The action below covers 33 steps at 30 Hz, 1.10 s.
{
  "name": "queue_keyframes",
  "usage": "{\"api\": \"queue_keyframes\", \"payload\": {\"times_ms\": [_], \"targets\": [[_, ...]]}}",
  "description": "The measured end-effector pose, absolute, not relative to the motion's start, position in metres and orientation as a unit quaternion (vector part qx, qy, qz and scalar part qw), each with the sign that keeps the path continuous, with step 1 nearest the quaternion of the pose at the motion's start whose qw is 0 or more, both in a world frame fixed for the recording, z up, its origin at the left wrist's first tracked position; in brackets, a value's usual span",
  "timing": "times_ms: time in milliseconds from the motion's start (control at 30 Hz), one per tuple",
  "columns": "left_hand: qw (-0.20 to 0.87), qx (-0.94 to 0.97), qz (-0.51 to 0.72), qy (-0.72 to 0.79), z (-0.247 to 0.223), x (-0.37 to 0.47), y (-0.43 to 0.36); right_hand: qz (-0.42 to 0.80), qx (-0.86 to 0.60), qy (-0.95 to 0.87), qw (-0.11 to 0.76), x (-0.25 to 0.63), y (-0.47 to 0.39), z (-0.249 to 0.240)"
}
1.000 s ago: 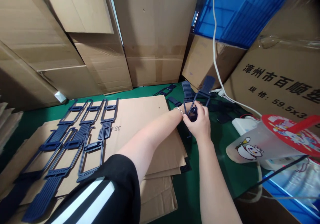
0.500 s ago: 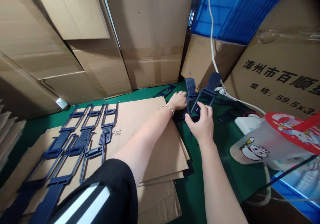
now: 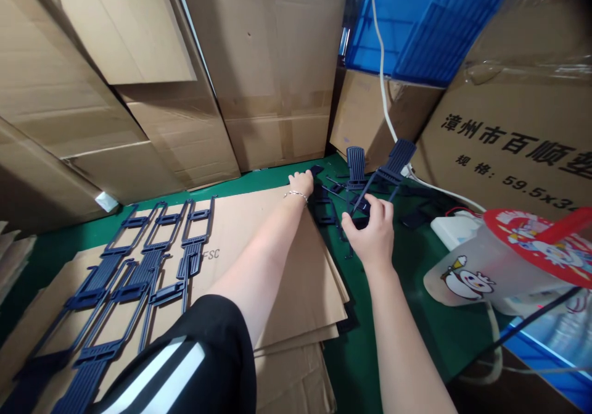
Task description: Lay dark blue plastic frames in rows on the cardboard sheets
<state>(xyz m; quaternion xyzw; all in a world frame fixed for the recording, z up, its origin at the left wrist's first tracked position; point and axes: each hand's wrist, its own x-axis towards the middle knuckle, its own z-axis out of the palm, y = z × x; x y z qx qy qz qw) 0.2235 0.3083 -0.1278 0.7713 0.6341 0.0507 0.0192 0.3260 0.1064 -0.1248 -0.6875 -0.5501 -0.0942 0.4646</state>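
Note:
My right hand (image 3: 372, 229) is closed with thumb and fingers round the lower frame of a dark blue plastic folding stand (image 3: 398, 160), whose slatted panel tilts up behind the fingers. A second slatted stand (image 3: 356, 162) stands upright just left of it. At the back edge of the cardboard, my left hand (image 3: 301, 184) has its fingers bent down over a dark plastic stand (image 3: 317, 170); only one end shows, and the fingertips are hidden. More dark stand parts (image 3: 327, 207) lie between my hands. Several stands (image 3: 152, 260) are laid in rows on the cardboard sheets (image 3: 259, 247).
Tall cardboard boxes (image 3: 277, 50) wall off the back of the green table (image 3: 416, 315). To the right are a drink cup (image 3: 467, 278) with a red lid, a white power strip (image 3: 456, 232), a white cable (image 3: 380, 50) and a printed box (image 3: 518, 136). A blue crate (image 3: 425, 25) sits above.
My left hand has moved left, away from the upright stand and onto the stand at the back edge of the cardboard. My right hand stays at its stand. The view has shifted slightly.

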Motion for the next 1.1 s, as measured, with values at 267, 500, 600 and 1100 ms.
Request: {"api": "queue_keyframes", "payload": {"times_ms": [267,500,600,1100], "targets": [[0.003,0.789,0.122,0.602,-0.120,0.222,0.309,-0.089,-0.682,-0.550,0.474,0.327,0.106,-0.124],[-0.003,0.909,0.090,0.407,-0.117,0.236,0.296,-0.088,-0.686,-0.540,0.480,0.328,0.106,-0.126],[-0.020,0.936,0.050,0.347,-0.119,0.248,0.281,-0.090,-0.681,-0.533,0.494,0.328,0.108,-0.129],[-0.137,0.953,0.018,0.270,-0.121,0.263,0.266,-0.085,-0.673,-0.514,0.526,0.330,0.112,-0.132]]}}
